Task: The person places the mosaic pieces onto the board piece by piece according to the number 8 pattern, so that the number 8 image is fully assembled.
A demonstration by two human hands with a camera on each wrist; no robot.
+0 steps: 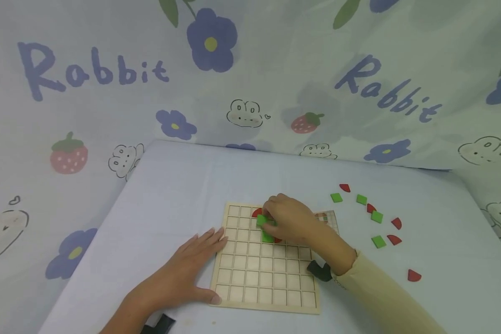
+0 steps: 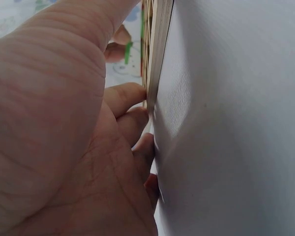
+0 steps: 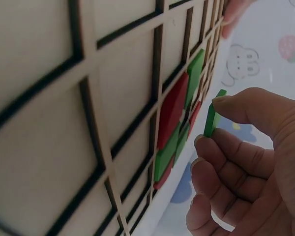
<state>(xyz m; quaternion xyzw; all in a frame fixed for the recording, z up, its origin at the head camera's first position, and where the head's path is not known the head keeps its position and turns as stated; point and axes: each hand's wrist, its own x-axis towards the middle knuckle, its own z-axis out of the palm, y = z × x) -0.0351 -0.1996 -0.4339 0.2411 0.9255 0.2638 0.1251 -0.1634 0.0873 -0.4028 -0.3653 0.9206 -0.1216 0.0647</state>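
Note:
A wooden grid board (image 1: 252, 278) lies flat on the white-covered table. My right hand (image 1: 290, 220) pinches a green square tile (image 3: 214, 115) between thumb and fingertip, held over the board's far rows. Below it, several red and green tiles sit in neighbouring cells, among them a red tile (image 3: 172, 110) and a green tile (image 3: 194, 78); in the head view the hand covers part of this group. With fingers spread, my left hand (image 1: 183, 273) rests along the board's left side, fingertips at the upper edge and thumb by the near corner.
Right of the board lie several loose green squares, one of them a green square (image 1: 336, 197), and red quarter-round pieces, the nearest a red piece (image 1: 414, 275). Behind my right wrist, a printed card (image 1: 330, 216) shows partly. A patterned cloth (image 1: 250, 69) hangs behind the table.

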